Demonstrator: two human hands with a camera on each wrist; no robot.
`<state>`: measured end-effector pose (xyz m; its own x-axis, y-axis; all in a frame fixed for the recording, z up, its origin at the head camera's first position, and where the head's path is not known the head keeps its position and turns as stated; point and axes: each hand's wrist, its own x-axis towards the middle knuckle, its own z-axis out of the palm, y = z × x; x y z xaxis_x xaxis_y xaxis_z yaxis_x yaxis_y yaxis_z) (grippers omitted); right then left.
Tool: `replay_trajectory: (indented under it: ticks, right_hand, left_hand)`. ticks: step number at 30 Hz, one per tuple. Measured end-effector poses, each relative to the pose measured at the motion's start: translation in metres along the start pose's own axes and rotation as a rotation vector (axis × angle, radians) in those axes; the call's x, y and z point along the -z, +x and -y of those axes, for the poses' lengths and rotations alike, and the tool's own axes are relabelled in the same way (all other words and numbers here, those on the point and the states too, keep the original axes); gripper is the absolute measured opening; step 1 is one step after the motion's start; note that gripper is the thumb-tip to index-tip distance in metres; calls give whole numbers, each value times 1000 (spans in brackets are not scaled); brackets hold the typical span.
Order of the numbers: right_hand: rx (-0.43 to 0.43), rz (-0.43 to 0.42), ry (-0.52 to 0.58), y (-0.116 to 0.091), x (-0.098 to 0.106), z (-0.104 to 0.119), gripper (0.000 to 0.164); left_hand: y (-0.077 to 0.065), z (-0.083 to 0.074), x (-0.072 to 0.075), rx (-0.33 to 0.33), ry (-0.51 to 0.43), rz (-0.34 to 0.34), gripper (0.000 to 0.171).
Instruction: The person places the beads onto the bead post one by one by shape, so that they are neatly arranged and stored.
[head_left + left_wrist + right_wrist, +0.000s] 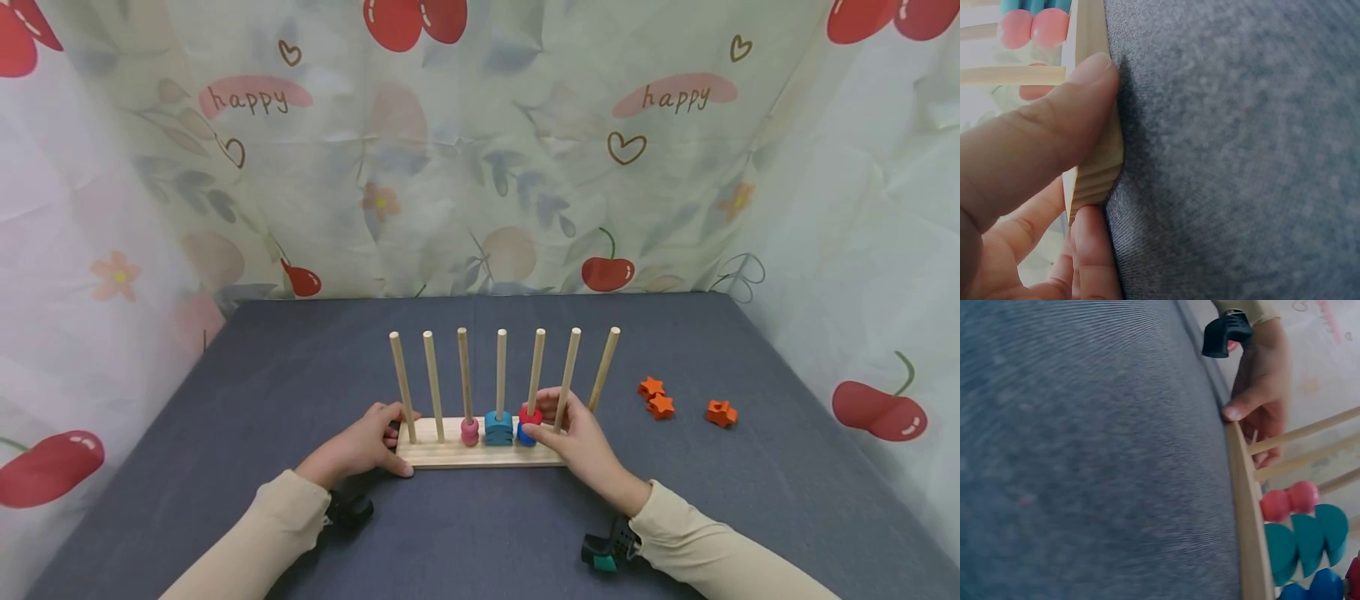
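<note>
A wooden peg board (480, 456) with several upright pegs lies on the table. My left hand (365, 442) grips its left end, thumb (1088, 81) over the front edge and fingers round the end. My right hand (581, 435) pinches a red bead (530, 416) on a peg right of the middle. Below the red bead sit blue beads (1325, 586) on that peg. Teal half-round pieces (498, 428) are stacked on the middle peg, with two pink beads (1302, 497) on the peg to their left. The right hand hides part of the board's right end.
Two orange star pieces (661, 407) lie close together to the right of the board, and another orange piece (722, 413) lies farther right. A dark grey cloth (480, 533) covers the table. A patterned curtain (465, 167) hangs at the back and sides.
</note>
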<state>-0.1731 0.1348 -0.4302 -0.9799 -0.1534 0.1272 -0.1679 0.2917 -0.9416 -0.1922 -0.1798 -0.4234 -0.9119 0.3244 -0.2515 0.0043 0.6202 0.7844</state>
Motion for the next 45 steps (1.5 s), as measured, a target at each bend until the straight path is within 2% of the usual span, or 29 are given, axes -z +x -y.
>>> replay_trajectory:
  ticks: [16,21,25,29,35,40,45]
  right_hand:
    - [-10,18,-20,0,1,-6,41]
    - [-17,54,-25,-2,4,-4,52]
    - [-28,121,-56,-7,10,-2,65]
    - [-53,186,-134,-17,20,2,76]
    - [-123,272,-239,-32,39,8,81]
    - [-143,347,-208,-39,59,10,72]
    - [-99,391,-187,-40,85,15,55]
  left_hand:
    - [0,0,1,9,6,4,73]
    - [0,-1,0,15,15,-2,73]
    - [0,-1,0,14,15,0,73]
    - [-1,-1,0,11,13,0,74]
    - [-2,-2,0,12,15,-2,74]
    - [-2,-2,0,10,14,-3,73]
    - [-1,-1,0,7,7,-9,72]
